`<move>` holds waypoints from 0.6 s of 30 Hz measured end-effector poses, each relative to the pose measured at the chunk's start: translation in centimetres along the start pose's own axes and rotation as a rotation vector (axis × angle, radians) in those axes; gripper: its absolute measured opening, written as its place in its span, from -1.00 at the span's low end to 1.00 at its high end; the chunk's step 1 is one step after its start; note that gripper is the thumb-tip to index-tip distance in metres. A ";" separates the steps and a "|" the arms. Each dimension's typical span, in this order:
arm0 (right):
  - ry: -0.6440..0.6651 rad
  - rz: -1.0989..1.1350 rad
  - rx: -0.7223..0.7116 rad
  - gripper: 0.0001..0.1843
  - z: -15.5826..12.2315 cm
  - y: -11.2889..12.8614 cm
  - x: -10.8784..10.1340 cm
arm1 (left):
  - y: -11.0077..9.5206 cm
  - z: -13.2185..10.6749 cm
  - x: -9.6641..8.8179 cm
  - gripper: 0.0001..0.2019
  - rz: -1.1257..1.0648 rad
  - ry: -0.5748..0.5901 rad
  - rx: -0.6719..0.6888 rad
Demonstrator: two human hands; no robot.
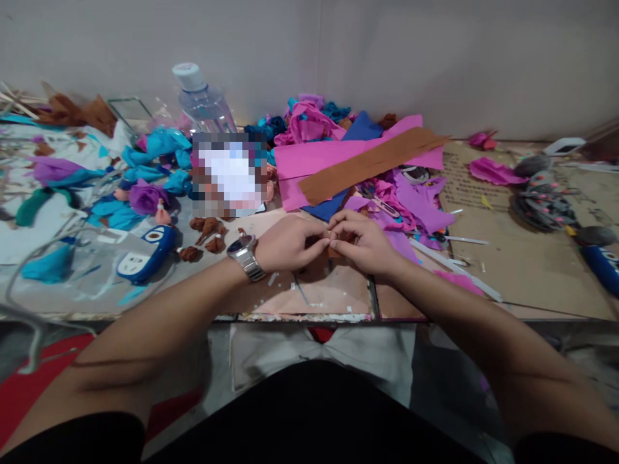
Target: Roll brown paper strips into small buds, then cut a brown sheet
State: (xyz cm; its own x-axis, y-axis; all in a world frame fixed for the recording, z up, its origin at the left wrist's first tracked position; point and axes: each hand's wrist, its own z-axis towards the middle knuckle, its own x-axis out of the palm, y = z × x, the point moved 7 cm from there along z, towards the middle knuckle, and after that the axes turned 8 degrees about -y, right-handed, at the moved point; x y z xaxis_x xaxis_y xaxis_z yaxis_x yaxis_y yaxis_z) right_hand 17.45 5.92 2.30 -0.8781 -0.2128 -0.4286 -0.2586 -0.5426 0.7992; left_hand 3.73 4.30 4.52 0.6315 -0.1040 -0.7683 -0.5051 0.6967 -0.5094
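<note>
My left hand (297, 243), with a metal watch (244, 254) on its wrist, meets my right hand (360, 240) over the table's front half. Both hands are closed, thumbs and fingertips pinching together on a small piece of brown crepe paper (335, 252), mostly hidden by the fingers. Several crumpled brown paper bits (207, 232) lie left of the watch. Just behind the hands, a long brown crepe paper strip (367, 164) rests across pink crepe paper (294, 166), with blue paper (329, 206) partly under it.
Blue paper flowers (169, 145) and a purple flower (147, 196) crowd the left. A capped bottle (203, 100) stands behind. A blue-and-white power strip (147, 254) with a cable lies at left. Purple scraps (420, 200), cardboard (488, 251) and a dark pincushion-like bundle (544, 203) occupy the right.
</note>
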 end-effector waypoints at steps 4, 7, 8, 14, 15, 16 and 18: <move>0.039 0.038 0.034 -0.90 0.1 0.1 0.1 | -0.3 0.1 -0.2 -0.73 0.030 -0.029 0.038; 0.065 0.047 0.031 -0.88 0.1 0.2 0.1 | -0.3 0.1 -0.2 -0.72 0.048 -0.040 0.043; 0.068 0.047 0.030 -0.88 0.1 0.2 0.1 | -0.3 0.1 -0.1 -0.72 0.050 -0.042 0.047; 0.066 0.039 0.013 -0.85 0.2 0.1 0.0 | -0.1 -0.2 0.2 -0.73 0.103 -0.072 0.083; 0.057 0.042 0.009 -0.86 0.2 0.1 -0.1 | -0.1 -0.2 0.2 -0.73 0.091 -0.076 0.072; 0.042 0.042 0.000 -0.86 0.2 0.2 -0.2 | 0.1 -0.2 0.1 -0.73 0.064 -0.077 0.052; 0.001 0.027 -0.031 -0.89 0.3 0.4 -0.5 | 0.4 -0.1 -0.3 -0.74 -0.017 -0.070 -0.011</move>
State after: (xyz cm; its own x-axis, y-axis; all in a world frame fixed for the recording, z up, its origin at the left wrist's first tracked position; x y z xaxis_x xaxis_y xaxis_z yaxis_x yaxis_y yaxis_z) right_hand 17.72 6.06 2.92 -0.8842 -0.2282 -0.4076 -0.2224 -0.5617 0.7969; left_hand 3.27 4.49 4.51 0.6793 -0.0659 -0.7309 -0.5001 0.6873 -0.5268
